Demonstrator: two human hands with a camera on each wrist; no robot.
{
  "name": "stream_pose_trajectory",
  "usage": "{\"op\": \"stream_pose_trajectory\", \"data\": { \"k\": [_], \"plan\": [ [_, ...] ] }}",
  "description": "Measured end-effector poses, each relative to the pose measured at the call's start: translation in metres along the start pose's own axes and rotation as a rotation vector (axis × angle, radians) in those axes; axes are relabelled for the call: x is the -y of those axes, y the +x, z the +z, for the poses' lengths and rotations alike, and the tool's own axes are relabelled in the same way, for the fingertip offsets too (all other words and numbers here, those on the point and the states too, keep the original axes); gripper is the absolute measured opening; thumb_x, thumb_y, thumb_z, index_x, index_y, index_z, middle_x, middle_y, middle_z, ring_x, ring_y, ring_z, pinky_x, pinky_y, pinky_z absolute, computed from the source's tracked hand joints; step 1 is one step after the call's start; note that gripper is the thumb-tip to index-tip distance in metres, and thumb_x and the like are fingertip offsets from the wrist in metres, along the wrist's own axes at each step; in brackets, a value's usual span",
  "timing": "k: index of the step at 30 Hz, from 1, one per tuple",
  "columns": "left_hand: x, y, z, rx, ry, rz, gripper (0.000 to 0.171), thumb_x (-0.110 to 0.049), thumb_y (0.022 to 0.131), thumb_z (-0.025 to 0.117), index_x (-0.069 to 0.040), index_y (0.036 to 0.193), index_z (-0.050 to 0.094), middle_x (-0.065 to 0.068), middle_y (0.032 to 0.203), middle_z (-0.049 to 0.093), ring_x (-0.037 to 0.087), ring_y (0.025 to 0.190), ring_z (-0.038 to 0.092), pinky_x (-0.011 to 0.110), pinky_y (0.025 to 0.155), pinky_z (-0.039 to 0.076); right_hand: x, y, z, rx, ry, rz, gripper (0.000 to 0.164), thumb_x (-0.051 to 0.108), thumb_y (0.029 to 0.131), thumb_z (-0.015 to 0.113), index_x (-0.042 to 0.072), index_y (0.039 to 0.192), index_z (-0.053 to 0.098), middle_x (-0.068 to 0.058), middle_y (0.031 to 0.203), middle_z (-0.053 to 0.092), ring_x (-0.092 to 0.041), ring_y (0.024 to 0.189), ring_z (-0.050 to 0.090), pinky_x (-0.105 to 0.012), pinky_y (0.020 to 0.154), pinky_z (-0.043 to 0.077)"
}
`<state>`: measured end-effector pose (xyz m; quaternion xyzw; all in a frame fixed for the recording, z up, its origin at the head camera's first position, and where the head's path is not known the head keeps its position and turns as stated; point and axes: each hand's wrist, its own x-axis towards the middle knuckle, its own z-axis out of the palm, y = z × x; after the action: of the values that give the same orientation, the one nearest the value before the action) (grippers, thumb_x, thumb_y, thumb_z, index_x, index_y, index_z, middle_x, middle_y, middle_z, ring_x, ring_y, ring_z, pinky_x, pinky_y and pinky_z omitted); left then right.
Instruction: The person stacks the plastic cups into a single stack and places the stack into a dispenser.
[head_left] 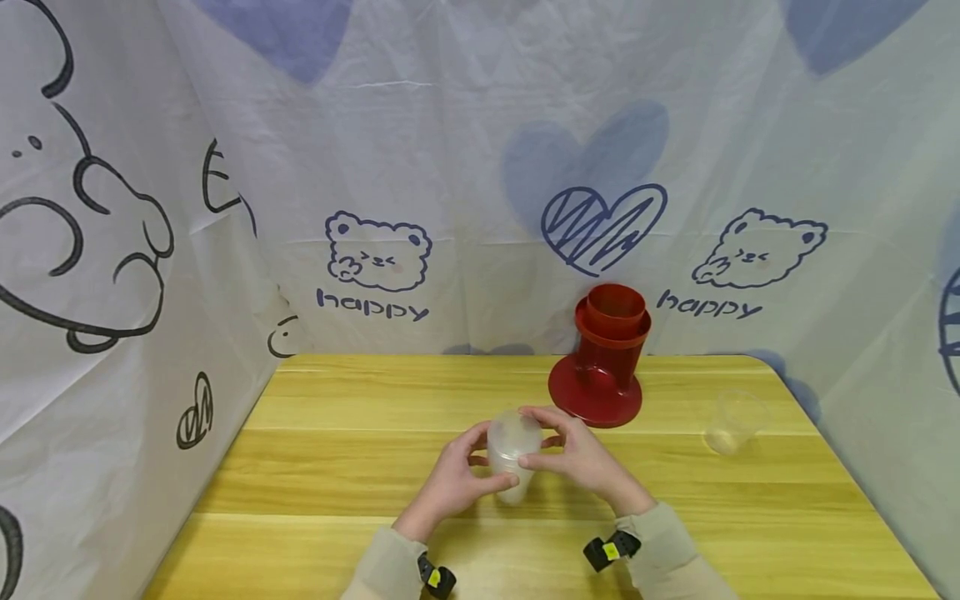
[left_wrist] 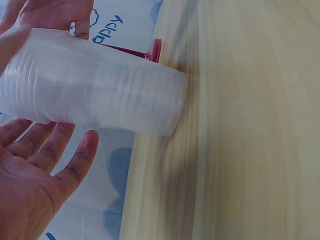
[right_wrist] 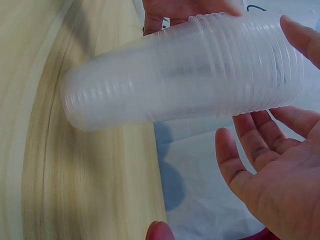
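A nested stack of clear plastic cups (head_left: pixel 513 454) stands between my two hands, rims up, its lower end close over the wooden table (left_wrist: pixel 250 125). My left hand (head_left: pixel 459 473) holds the stack from the left, thumb on the near side and fingers round the far side. From the right, my right hand (head_left: pixel 573 454) grips it near the top rims in the same way. In the right wrist view, several ridged rims (right_wrist: pixel 240 60) are bunched at the upper end of the stack. Both wrist views show the stack tapering to its narrow bottom.
A dark red cylindrical holder (head_left: pixel 609 358) on a wide round base stands behind my right hand, near the table's back edge. One clear plastic cup (head_left: pixel 735 423) is toward the right side. White printed cloth (head_left: pixel 465 167) hangs behind and at both sides.
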<state>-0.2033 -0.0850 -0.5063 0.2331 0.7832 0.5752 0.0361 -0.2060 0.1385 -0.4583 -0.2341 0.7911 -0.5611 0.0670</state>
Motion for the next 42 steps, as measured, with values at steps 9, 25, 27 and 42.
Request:
{"op": "stream_pose_trajectory", "data": {
  "k": [9,25,27,42],
  "plan": [
    [-0.026,-0.004,-0.001,-0.011,0.012,-0.004,0.065,-0.012,0.082,0.081,-0.004,0.139,0.05,0.01,0.125,0.061,0.028,0.112,0.058,0.046,0.091,0.051,-0.003,0.0,0.0,0.01,-0.051,-0.009,0.063,0.021,0.087,0.077,0.003,0.141,0.05,-0.014,0.139,0.051,-0.031,0.119,0.051,-0.054,0.095,0.047],
    [-0.003,0.0,0.003,-0.026,-0.001,-0.015,0.065,-0.026,0.08,0.083,-0.013,0.137,0.054,0.001,0.122,0.063,0.02,0.11,0.059,0.034,0.087,0.054,0.001,-0.014,-0.007,-0.019,-0.156,-0.024,0.078,0.026,0.085,0.079,0.01,0.15,0.038,-0.015,0.14,0.051,-0.036,0.122,0.052,-0.057,0.1,0.043],
    [-0.003,0.001,0.003,-0.036,0.008,-0.015,0.066,-0.028,0.08,0.084,-0.013,0.137,0.055,0.001,0.12,0.063,0.02,0.108,0.06,0.034,0.086,0.054,0.0,-0.017,-0.011,-0.051,-0.16,-0.021,0.077,0.024,0.084,0.08,0.013,0.148,0.04,-0.014,0.139,0.051,-0.036,0.122,0.053,-0.058,0.101,0.042],
    [-0.007,-0.003,0.012,-0.115,0.027,-0.01,0.07,-0.03,0.077,0.086,-0.008,0.136,0.054,0.003,0.118,0.063,0.022,0.106,0.059,0.033,0.082,0.055,-0.016,-0.042,-0.06,-0.322,-0.269,0.049,0.071,0.019,0.085,0.079,0.006,0.143,0.042,-0.019,0.139,0.049,-0.037,0.128,0.044,-0.06,0.105,0.034]
  ]
}}
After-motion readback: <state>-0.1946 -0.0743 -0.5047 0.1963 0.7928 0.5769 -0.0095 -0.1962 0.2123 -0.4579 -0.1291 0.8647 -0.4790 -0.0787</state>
